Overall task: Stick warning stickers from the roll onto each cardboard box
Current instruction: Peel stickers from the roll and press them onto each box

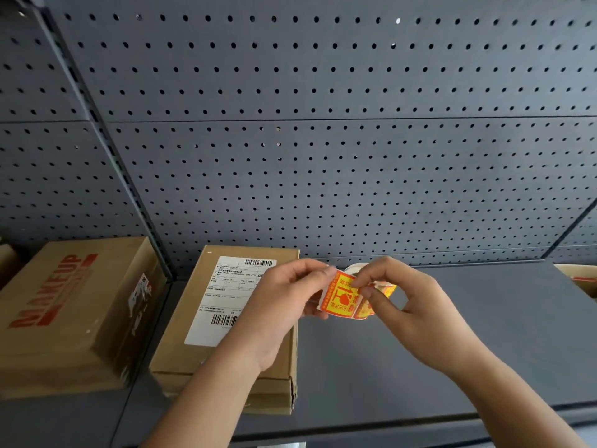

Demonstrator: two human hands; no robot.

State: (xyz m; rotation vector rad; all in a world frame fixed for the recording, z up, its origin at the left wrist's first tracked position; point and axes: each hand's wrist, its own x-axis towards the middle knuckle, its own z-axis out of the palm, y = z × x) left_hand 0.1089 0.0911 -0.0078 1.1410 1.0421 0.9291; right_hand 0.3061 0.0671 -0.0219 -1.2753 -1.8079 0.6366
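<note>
A: Where's the sticker [340, 298] now?

B: Held up off the shelf [420, 350], just to the right of the middle box [200, 357], printed side toward the camera. It's yellow and red, and it hangs at the loose end of the roll [355, 270], whose pale core peeks out behind the fingers.

A: Why hold it up like that?

B: My guess is peeling. Held in the air, the backing can bend away, and both hands can work the edge. The box sits close by, so the carry should be short.

A: And the hands?

B: The left hand [284, 305] pinches the sticker's upper left edge between thumb and forefinger, wrist bent, forearm crossing over that box. The right hand [410, 305] is closed around the roll and strip, with its fingertips [361, 281] pressing at the sticker's right edge. The hands are near each other, joined only by the strip. Whether the sticker has come fully off its backing, I cannot tell.

A: What does the box look like?

B: It lies flat, with a white shipping label [223, 295] on top and bare cardboard around it. I see no warning sticker on it.

A: Anything further out?

B: Left of that box is a second one, printed MAKEUP [64, 312], beyond a shelf upright. Behind both rises a grey pegboard [323, 124]. Far right of the box, a third box's corner [578, 276] shows at the frame edge.
</note>
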